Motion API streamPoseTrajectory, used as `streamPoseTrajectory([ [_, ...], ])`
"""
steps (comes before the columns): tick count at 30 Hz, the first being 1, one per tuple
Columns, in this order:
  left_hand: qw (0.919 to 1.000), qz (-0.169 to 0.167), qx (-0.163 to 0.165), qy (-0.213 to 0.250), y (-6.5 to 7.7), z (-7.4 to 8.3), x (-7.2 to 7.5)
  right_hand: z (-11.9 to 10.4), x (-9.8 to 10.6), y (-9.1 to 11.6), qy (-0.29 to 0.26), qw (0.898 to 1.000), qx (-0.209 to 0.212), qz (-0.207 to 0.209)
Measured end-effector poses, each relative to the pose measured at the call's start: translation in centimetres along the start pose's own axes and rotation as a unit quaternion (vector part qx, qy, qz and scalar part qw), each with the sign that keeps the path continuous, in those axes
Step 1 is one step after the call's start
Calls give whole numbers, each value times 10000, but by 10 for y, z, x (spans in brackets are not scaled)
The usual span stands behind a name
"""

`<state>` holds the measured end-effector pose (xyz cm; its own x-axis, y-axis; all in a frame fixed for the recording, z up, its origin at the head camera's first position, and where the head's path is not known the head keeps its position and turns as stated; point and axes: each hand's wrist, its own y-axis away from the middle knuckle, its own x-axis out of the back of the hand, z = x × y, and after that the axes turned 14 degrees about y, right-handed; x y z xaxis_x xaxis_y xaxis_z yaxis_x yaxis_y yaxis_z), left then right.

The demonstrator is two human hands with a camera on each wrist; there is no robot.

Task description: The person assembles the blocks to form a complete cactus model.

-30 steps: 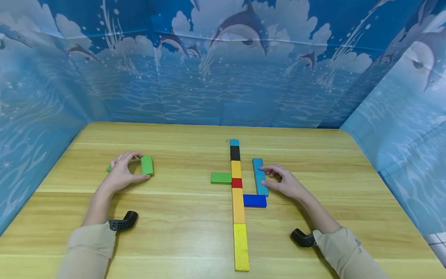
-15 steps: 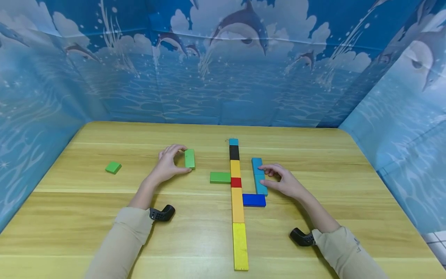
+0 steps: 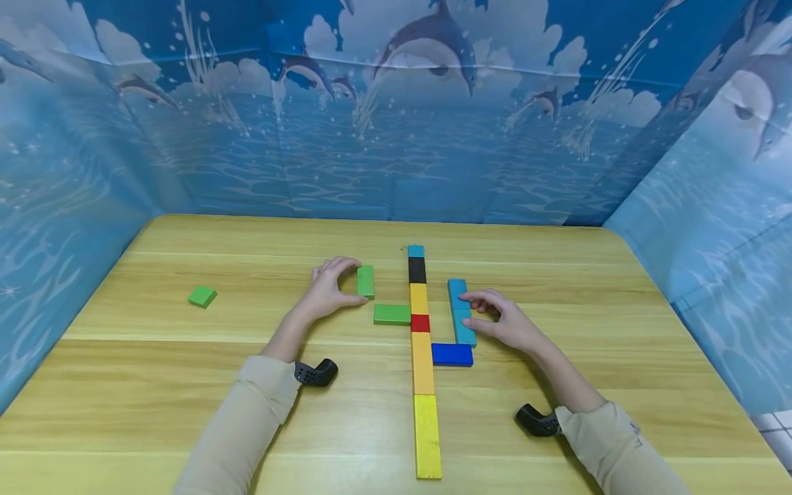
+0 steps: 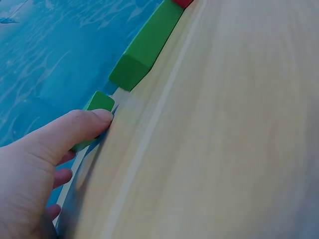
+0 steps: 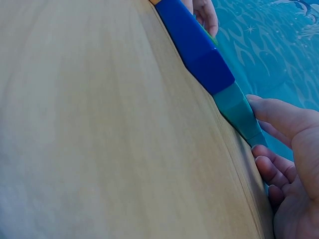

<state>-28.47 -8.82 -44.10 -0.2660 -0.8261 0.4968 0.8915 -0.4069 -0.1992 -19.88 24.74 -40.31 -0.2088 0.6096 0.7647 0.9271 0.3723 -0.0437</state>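
My left hand (image 3: 329, 289) pinches a green block (image 3: 366, 282) between thumb and fingers, its long side pointing away from me. This block is just left of the column and close behind a second green block (image 3: 392, 315), which lies crosswise against the column's left side. On the right, my right hand (image 3: 504, 323) touches two light blue blocks laid end to end, fingertips at the far block (image 3: 457, 287) and thumb at the near block (image 3: 465, 335). A dark blue block (image 3: 452, 355) lies crosswise between their near end and the column.
A long column of blocks runs away from me down the wooden table (image 3: 155, 426): yellow (image 3: 427, 436), orange (image 3: 423, 364), red (image 3: 420, 323), yellow-orange (image 3: 418, 298), black (image 3: 417, 270) and light blue (image 3: 416, 251). A small green block (image 3: 202, 297) lies far left. Dolphin-print cloth (image 3: 396, 158) hangs behind.
My left hand has carried the green block rightward from the left side of the table to near the column, uncovering the small green block. The right hand stays at the light blue blocks.
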Motion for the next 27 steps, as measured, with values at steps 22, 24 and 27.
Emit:
streamPoseTrajectory([
  [22, 9991, -393, -134, -18, -2, 5, -9, 2, -1, -1, 53, 10000, -26, -3],
  [24, 9991, -396, -153, -22, -3, 5, -9, 9, -3, -2, 51, 10000, -15, 18],
  [27, 9990, -409, -187, -27, -3, 4, -9, 22, -8, -4, 104, 9999, 7, 54],
])
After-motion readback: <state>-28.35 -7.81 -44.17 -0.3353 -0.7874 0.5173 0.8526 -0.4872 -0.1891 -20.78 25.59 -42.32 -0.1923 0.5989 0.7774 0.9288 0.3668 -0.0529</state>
